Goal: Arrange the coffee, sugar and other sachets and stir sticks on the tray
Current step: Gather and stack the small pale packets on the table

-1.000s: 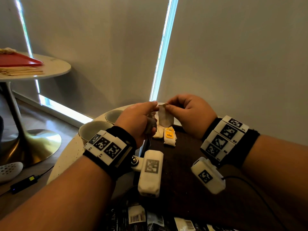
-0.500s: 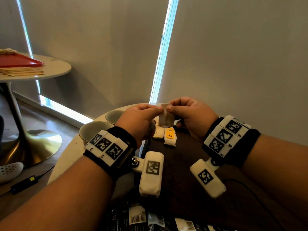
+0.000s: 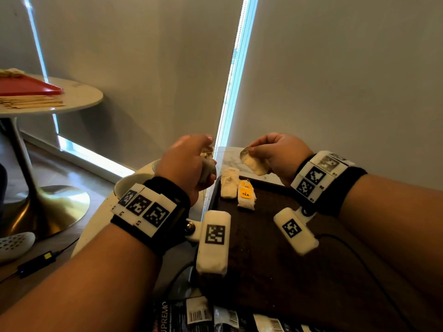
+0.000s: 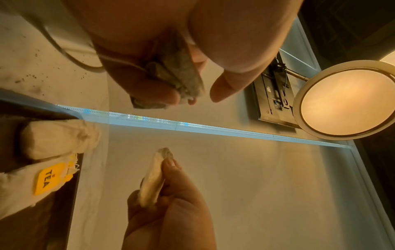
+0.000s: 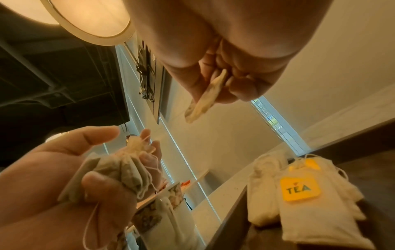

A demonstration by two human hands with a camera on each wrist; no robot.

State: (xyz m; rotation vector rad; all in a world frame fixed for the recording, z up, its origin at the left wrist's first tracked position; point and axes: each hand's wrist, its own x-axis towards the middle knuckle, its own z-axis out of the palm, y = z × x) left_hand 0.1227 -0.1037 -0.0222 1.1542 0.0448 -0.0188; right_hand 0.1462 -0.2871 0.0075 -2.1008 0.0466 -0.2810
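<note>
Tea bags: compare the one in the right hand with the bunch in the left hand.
The right hand pinches a single tea bag, flat and pale cream; the left hand grips a bunch of tea bags, crumpled together and greyer, with strings trailing. The single tea bag sticks out from the fingertips; the bunch sits deep in the fist. Both are held above the dark tray.

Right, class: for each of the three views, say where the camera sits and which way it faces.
Head: above, facing forward and down; both forearms, left hand, right hand, dark tray.
Left wrist: under the left hand, looking along it toward the blind.
Right wrist: under the right hand, facing likewise.
Shared: the yellow TEA tag.
</note>
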